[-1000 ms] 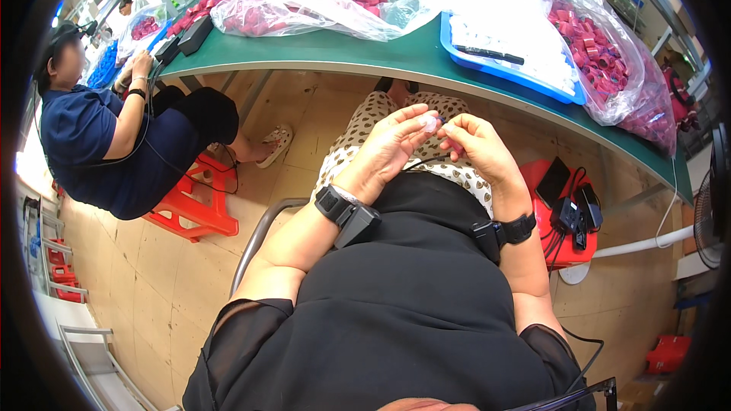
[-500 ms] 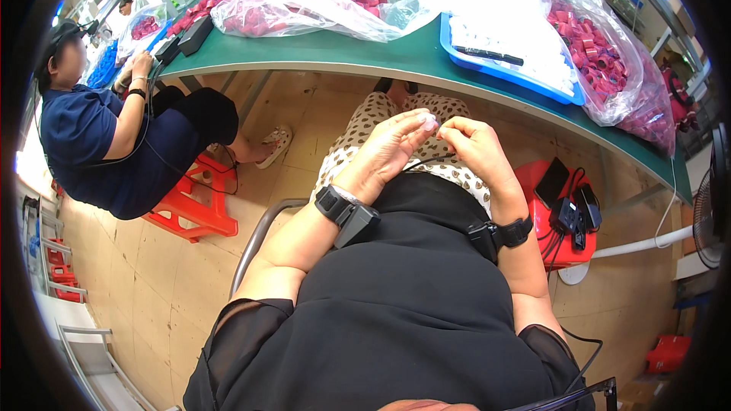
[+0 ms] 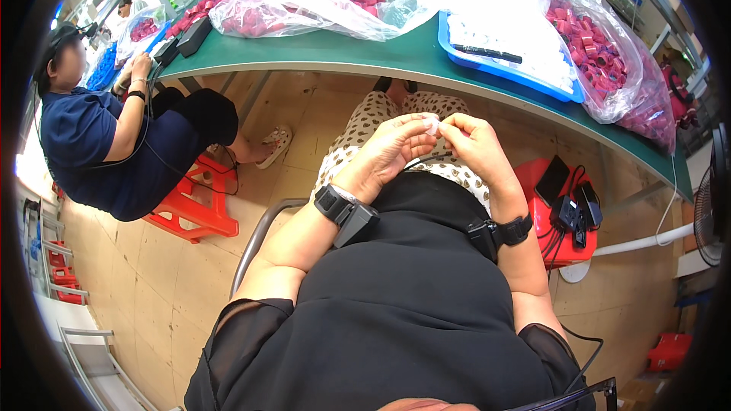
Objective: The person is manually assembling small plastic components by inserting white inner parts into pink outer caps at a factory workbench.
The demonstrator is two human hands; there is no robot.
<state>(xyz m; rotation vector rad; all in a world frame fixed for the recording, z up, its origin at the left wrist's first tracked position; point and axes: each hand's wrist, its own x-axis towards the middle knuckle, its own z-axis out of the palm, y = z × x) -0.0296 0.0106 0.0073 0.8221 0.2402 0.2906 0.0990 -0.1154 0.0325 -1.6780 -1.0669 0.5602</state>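
Note:
Above my lap, my left hand (image 3: pixel 390 148) pinches a small whitish, translucent piece (image 3: pixel 432 126) between thumb and fingertips; its exact kind is too small to tell. My right hand (image 3: pixel 474 143) meets it from the right, thumb and forefinger pressed together against the piece's edge. Whether those right fingertips hold something tiny of their own cannot be made out. Both hands are in front of the table edge, and each wrist carries a black strapped device.
Ahead stands a green table (image 3: pixel 304 52) with a blue tray (image 3: pixel 509 85) of small white pieces, a black pen-like stick (image 3: pixel 487 54) across it. Clear bags of red parts (image 3: pixel 586 49) flank it. A red stool (image 3: pixel 560 247) with cabled devices is right; a seated co-worker (image 3: pixel 114 129) is left.
My right fingertips have come in to touch the whitish piece, which has turned slightly. The left fingers have shifted a little lower and curled more.

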